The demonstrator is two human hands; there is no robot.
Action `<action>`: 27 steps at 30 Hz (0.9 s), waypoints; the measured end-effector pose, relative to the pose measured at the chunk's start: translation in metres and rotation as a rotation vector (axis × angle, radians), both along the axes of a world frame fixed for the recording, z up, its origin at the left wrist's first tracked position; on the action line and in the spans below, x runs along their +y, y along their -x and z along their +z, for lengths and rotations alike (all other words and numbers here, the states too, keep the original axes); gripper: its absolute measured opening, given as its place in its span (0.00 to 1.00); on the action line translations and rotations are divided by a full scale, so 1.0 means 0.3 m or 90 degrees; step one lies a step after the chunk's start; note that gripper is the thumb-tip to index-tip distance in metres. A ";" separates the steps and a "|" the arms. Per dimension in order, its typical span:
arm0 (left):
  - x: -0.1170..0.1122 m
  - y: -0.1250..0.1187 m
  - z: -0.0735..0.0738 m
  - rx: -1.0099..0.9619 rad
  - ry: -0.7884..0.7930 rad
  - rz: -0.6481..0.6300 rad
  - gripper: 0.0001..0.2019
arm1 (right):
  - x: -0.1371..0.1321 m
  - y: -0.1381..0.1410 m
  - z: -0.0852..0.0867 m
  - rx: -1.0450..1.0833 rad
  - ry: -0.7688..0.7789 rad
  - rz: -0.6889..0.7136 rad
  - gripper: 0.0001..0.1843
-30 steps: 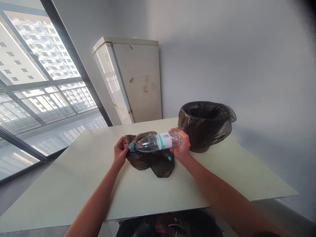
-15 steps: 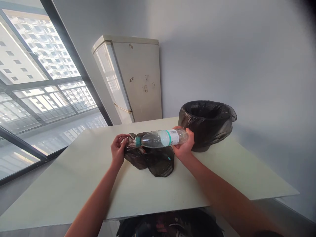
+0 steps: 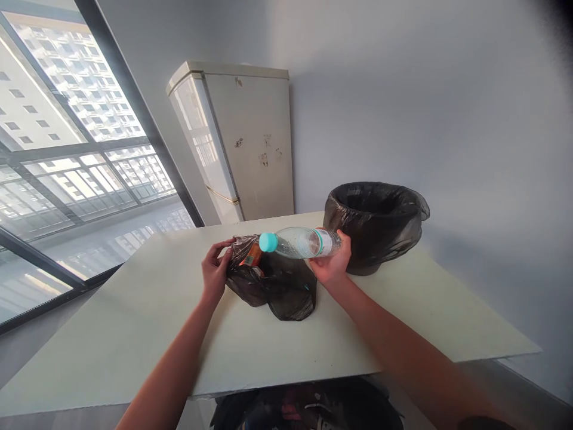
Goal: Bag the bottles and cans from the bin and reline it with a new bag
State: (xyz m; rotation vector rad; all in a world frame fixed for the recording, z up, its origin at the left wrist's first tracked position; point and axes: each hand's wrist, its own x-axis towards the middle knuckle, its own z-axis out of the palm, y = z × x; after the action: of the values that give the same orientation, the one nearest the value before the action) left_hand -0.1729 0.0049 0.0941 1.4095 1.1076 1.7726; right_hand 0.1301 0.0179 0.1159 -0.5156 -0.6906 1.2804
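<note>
In my right hand [image 3: 333,258] is a clear plastic bottle [image 3: 293,243] with a turquoise cap and a pale label. I grip it near its base, and its cap end points left over a black plastic bag [image 3: 290,292] on the table. My left hand [image 3: 217,263] pinches the left edge of that bag's mouth. Inside the opening shows an orange and red package [image 3: 252,255]; the rest of the bag's contents is hidden.
A bin lined with a black bag [image 3: 373,230] stands at the table's back right, just behind my right hand. Beyond the white table [image 3: 147,304] are a fridge [image 3: 250,149], a grey wall and a large window on the left.
The bottle's cap end has come up and right, away from the bag's mouth, baring the orange package inside. My left hand stays on the bag's edge.
</note>
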 end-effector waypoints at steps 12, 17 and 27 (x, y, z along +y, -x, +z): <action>-0.022 -0.016 0.035 0.059 -0.156 0.053 0.19 | -0.096 0.065 0.012 -0.196 -0.194 0.203 0.44; -0.031 -0.028 0.009 -0.074 -0.069 -0.106 0.33 | -0.100 0.113 -0.050 -0.298 -0.246 0.251 0.50; -0.016 -0.035 -0.011 -0.114 -0.037 -0.167 0.34 | -0.097 0.124 -0.093 -0.444 -0.362 0.231 0.43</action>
State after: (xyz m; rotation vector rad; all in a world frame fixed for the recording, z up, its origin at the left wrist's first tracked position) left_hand -0.1623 0.0001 0.0908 1.3324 0.7464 1.7130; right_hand 0.0930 -0.0113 0.0879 -0.3625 -1.7347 1.1481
